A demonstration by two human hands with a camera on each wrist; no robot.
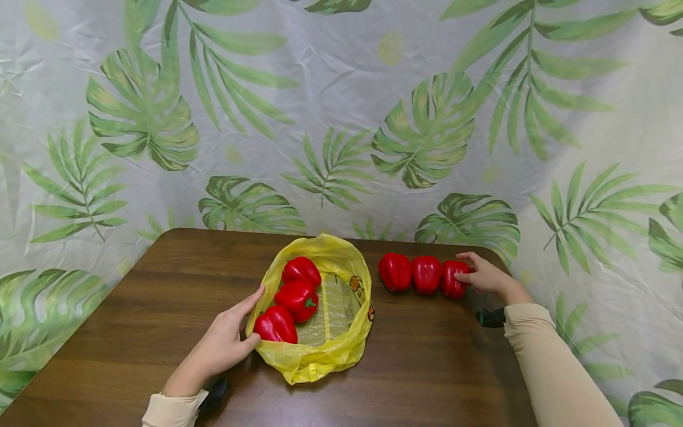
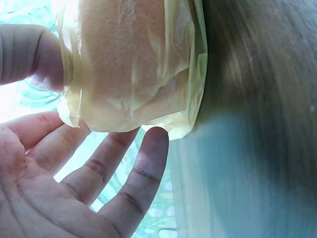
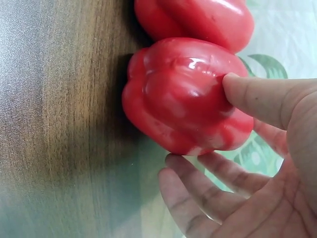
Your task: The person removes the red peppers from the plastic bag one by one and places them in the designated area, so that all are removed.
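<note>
A yellow plastic bag point(image 1: 341, 356) stands with its mouth open on the table, and several red bell peppers point(image 1: 296, 300) lie inside along its left side. My left hand point(image 1: 226, 338) holds the bag's left rim, thumb toward the front and fingers along the outside; the left wrist view shows the thin plastic point(image 2: 133, 64) close up. To the right, more red bell peppers point(image 1: 395, 272) stand in a row. At the row's right end, my right hand point(image 1: 488, 276) grips the last bell pepper point(image 3: 183, 99), its thumb on the near side and fingers around the far side.
The brown wooden table point(image 1: 133, 332) has its back edge close to a leaf-patterned cloth point(image 1: 341, 118). A middle bell pepper point(image 1: 426, 275) touches or nearly touches the gripped one. Dark wrist straps point(image 1: 491, 318) show below both hands.
</note>
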